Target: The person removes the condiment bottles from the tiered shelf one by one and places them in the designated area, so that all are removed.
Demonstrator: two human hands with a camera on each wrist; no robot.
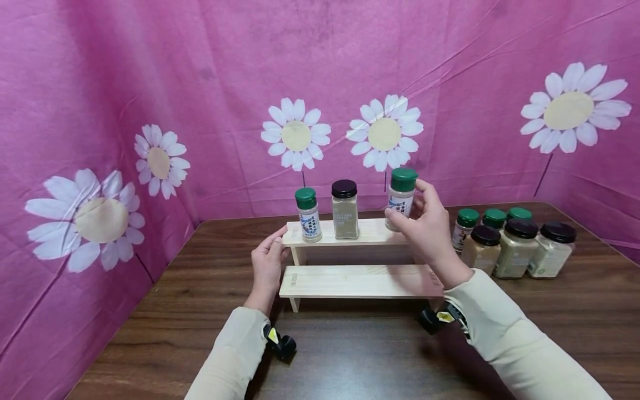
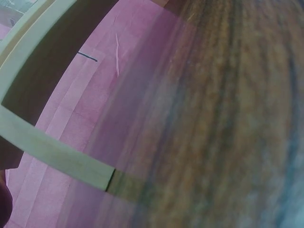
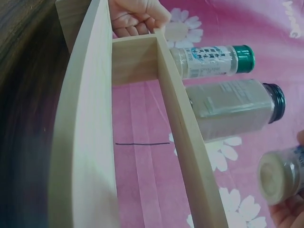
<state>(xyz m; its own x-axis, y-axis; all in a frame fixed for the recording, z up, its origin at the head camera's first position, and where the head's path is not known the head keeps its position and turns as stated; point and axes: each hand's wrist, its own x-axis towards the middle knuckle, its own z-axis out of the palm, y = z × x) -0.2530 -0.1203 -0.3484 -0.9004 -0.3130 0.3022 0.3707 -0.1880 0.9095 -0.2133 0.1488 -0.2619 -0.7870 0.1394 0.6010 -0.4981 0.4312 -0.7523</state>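
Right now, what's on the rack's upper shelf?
A green-capped shaker and a black-capped jar stand on the upper shelf. The right hand holds another shaker above it and, from the head view, hides the shelf's right end, so anything there is covered.

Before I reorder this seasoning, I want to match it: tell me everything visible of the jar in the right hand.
The jar is small and round, with a green, plastic-looking cap and a see-through body with pale contents. Its white label bears dark characters and some blue. The right hand grips it roughly upright, thumb in front. The right wrist view shows its round base held clear of the top shelf of the wooden rack.
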